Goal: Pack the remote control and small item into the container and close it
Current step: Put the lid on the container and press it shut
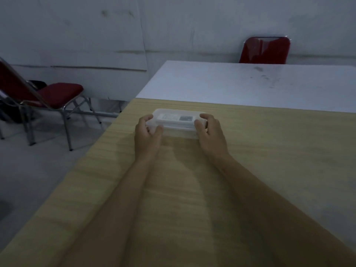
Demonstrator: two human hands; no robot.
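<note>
A clear plastic container [178, 130] with its lid on sits on the wooden table [250, 170], far from me. Through the lid a white remote control [174, 118] with a dark screen shows inside. I cannot make out the small item. My left hand [147, 134] grips the container's left end, fingers over the lid and thumb on the near side. At the right end, my right hand [211, 133] holds it the same way.
A white table [250, 83] adjoins the wooden one at the back. A red chair [264, 50] stands behind it, another red chair [50, 97] on the floor to the left. The wooden table's left edge runs diagonally beside my left arm.
</note>
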